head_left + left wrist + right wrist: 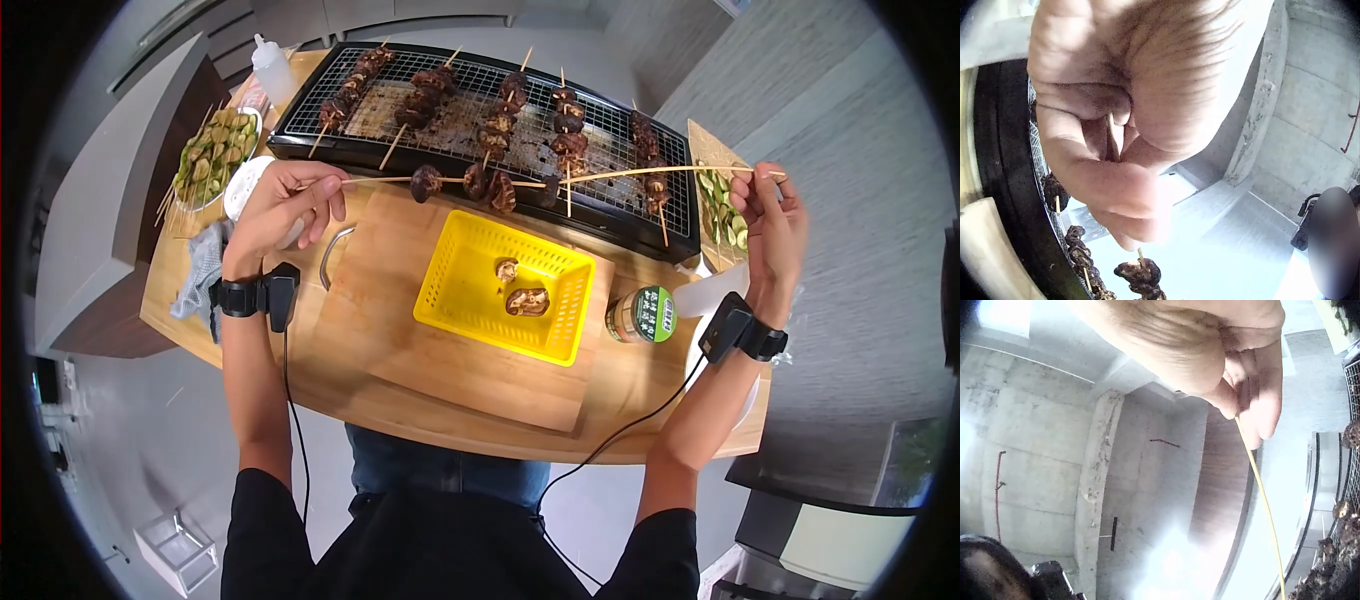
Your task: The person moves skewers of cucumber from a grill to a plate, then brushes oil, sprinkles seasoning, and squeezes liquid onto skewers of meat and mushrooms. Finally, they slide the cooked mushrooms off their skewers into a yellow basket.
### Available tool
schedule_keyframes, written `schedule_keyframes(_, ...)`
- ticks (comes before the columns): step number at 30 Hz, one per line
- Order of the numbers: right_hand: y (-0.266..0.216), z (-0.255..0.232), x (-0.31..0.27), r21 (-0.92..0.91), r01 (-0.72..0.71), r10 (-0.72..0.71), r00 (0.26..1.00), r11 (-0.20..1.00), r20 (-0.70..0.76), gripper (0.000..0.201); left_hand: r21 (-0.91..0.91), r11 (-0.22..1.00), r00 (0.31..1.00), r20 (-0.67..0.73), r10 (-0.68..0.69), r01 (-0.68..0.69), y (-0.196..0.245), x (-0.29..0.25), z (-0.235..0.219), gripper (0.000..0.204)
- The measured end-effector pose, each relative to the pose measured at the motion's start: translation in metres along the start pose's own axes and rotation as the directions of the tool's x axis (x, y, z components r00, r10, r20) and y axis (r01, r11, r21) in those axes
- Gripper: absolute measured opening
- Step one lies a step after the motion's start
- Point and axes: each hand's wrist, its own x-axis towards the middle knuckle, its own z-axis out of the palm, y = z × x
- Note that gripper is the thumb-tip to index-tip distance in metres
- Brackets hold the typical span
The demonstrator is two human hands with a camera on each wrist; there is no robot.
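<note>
Between my two hands stretches a bamboo skewer (1261,484) with several dark mushroom pieces (425,183) threaded on its left half. My left hand (285,210) pinches the left end between thumb and fingers. At the other end, the fingertips of my right hand (776,225) pinch the bare wood. The skewer overlaps the front edge of the black grill (400,165) in the head view. Below it, a yellow basket (460,285) holds a mushroom piece (527,302) and a smaller one (507,269). That basket stands on a wooden cutting board (385,300).
Several mushroom skewers (497,130) lie across the grill rack. Green vegetable skewers sit in a bowl (262,118) at the left, with more vegetable slices (722,205) at the right. A green-lidded jar (640,314), squeeze bottle (271,68) and grey cloth (203,275) also stand about.
</note>
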Motion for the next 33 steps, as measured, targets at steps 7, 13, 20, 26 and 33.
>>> schedule_keyframes(7,0.002,-0.005,0.001,0.052,-0.039,0.039,0.999,0.998,-0.003,0.018,-0.040,0.999,0.999,-0.017,0.029,-0.029,-0.004,0.000,-0.004,0.027)
schedule_keyframes(13,0.004,-0.008,0.002,0.091,-0.049,0.046,0.998,0.995,0.041,0.018,-0.090,0.995,0.999,0.024,0.047,-0.044,-0.004,-0.002,-0.008,0.028)
schedule_keyframes(20,-0.002,-0.008,0.000,0.032,0.006,-0.008,0.998,0.999,0.059,0.016,-0.064,0.998,1.000,0.008,0.005,-0.005,0.003,-0.005,-0.003,0.026)
schedule_keyframes(26,0.003,0.006,-0.001,0.019,-0.004,0.002,0.993,1.000,0.120,0.016,-0.023,0.999,1.000,-0.005,-0.025,0.025,0.007,-0.006,0.002,0.026)
schedule_keyframes(33,0.013,-0.004,0.005,0.035,-0.037,0.035,0.999,0.999,0.037,0.016,-0.047,0.999,1.000,-0.024,-0.020,0.019,0.009,-0.007,-0.001,0.025)
